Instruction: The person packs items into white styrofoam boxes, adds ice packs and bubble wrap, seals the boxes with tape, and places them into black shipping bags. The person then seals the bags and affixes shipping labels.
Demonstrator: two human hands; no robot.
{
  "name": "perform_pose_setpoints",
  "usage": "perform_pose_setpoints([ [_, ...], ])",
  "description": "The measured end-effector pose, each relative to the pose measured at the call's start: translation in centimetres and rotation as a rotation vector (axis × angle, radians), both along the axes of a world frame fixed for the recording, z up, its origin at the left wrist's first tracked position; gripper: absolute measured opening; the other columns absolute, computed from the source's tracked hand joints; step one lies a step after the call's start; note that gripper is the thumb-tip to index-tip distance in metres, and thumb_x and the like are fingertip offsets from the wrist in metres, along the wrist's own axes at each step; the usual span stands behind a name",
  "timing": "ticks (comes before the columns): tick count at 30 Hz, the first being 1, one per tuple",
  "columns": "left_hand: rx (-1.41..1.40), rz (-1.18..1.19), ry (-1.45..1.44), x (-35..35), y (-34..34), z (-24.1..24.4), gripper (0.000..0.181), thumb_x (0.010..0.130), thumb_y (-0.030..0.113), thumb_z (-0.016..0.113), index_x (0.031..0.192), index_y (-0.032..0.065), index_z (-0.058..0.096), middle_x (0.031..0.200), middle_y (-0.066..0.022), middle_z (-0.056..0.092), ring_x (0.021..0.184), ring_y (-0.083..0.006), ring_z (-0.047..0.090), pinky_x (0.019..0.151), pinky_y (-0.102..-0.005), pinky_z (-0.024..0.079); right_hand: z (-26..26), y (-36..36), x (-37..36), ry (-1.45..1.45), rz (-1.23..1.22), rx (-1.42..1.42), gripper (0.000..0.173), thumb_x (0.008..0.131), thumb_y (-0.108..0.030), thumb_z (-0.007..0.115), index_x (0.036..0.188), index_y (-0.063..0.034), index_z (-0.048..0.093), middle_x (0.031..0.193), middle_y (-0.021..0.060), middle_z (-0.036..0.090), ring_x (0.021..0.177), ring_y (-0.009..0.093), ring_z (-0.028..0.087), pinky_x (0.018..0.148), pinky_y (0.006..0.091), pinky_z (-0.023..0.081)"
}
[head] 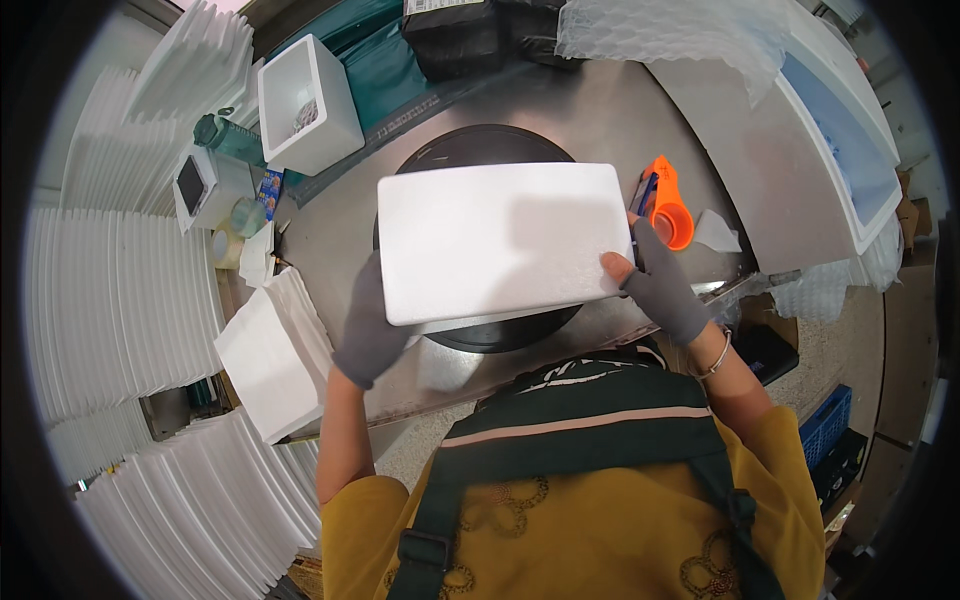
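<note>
Between my two hands is a white foam box (480, 240) with its flat, closed face towards me. My left hand (371, 322), in a grey fingerless glove, supports the left side; its fingers are hidden behind the foam. My right hand (660, 281), gloved alike, grips the right edge with the thumb on the top face. Beneath the box a round black turntable (502, 341) shows on the metal table (600, 112). Whether the box rests on it or hangs above it, I cannot tell. An orange tape dispenser (667, 202) lies just beyond my right hand.
An open foam box (307, 112) stands at the back left, near a green bottle (229, 139). Stacked foam sheets (120, 307) line the left side. White paper sheets (274, 360) lie at the table's left edge. Bubble wrap (667, 30) and a large foam container (847, 150) occupy the right.
</note>
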State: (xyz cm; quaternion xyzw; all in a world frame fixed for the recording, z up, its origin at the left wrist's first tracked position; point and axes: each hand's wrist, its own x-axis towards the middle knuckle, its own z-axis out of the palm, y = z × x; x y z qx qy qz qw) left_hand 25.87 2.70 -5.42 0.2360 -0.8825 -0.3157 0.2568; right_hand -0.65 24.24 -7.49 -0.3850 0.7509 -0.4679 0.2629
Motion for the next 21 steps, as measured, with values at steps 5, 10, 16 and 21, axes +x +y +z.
perform_pose_setpoints([
  [5,0.737,0.244,0.245,1.1,-3.9,0.8,0.038,0.088,0.016,0.051,0.123,0.0029,0.057,0.128,-0.0103,0.054,0.118,-0.0202,0.05,0.1,-0.0327,0.038,2.6,-1.0,0.7,0.119,0.152,0.119,0.073,0.086,-0.03,0.064,0.145,-0.0019,0.031,0.095,0.0229,0.065,0.086,0.033,0.067,0.079,0.0379,0.051],
  [10,0.503,0.212,0.101,-2.9,-3.6,-2.0,0.025,0.089,0.018,0.059,0.109,0.0024,0.061,0.112,-0.0085,0.057,0.105,-0.0181,0.052,0.093,-0.0286,0.039,3.7,-0.7,3.0,0.28,0.097,0.313,0.067,0.088,-0.03,0.06,0.143,-0.002,0.034,0.097,0.0246,0.065,0.084,0.038,0.066,0.077,0.0401,0.052],
  [16,0.512,0.316,0.164,-4.1,-3.9,-3.9,0.016,0.089,0.016,0.06,0.091,0.0009,0.063,0.088,-0.0035,0.055,0.084,-0.0128,0.05,0.076,-0.0261,0.04,-0.5,-2.1,1.7,0.301,-0.062,-0.064,0.052,0.093,-0.026,0.055,0.135,0.0002,0.042,0.108,0.0235,0.059,0.092,0.037,0.062,0.079,0.0399,0.05],
  [21,0.584,0.391,0.201,-4.3,-3.4,-4.2,0.018,0.093,0.018,0.059,0.085,0.0014,0.062,0.076,-0.0004,0.055,0.075,-0.0095,0.049,0.071,-0.0243,0.039,-1.0,-3.9,0.5,-0.088,-0.095,-0.188,0.046,0.097,-0.025,0.054,0.133,0.0016,0.044,0.115,0.0192,0.058,0.104,0.028,0.059,0.09,0.0346,0.045],
])
